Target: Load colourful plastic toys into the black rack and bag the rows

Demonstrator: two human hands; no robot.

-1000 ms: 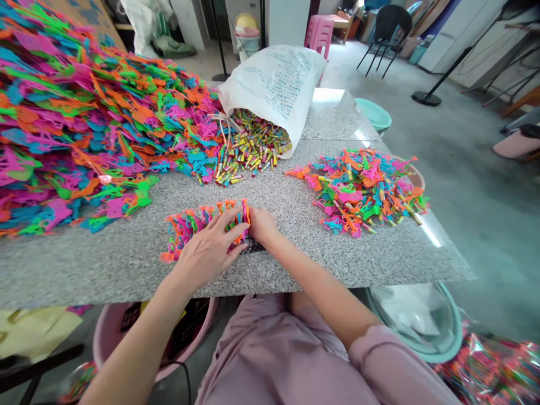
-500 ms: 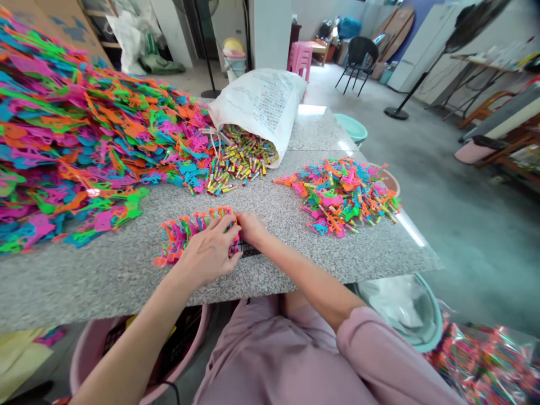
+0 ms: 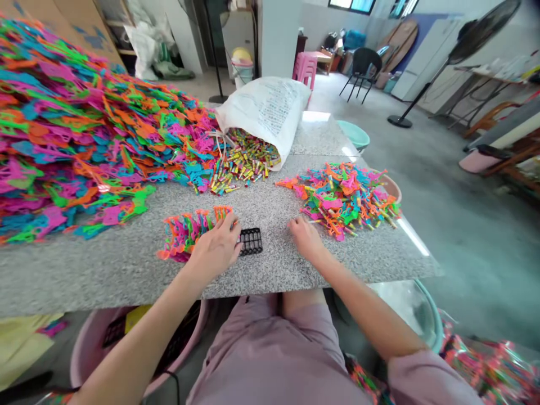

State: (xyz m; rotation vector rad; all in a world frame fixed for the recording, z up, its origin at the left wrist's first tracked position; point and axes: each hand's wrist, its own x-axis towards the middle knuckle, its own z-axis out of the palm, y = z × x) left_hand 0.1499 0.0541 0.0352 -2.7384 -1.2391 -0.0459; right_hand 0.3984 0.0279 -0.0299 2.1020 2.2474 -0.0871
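Head view, from the left: a large heap of flat neon plastic pieces (image 3: 84,135) in pink, orange, green and blue slopes down toward the middle of the grey speckled surface (image 3: 270,275). Right of its lower edge sits a black plastic grid rack (image 3: 251,242), its long axis running left to right, roughly parallel to the surface's near edge. Plastic pieces stand in its left and middle part in a close row (image 3: 185,230), many with orange ends up; the right end is bare grid, pointing toward the right hand. The left hand (image 3: 217,244) lies over the right end of that row, fingers spread and pointing away and rightward; whether they grip a piece cannot be told. Farther back, a printed white sack (image 3: 270,109) lies on its side, its mouth facing the near side and spilling short yellow and red tubes (image 3: 242,163). Next, the right hand (image 3: 306,239) is low over the surface, fingers curled, a thin pale stick (image 3: 314,221) beside the fingertips; a grip on it cannot be made out. Just beyond and to the right lies a smaller pile of pieces with tubes (image 3: 348,197), pointing every way.
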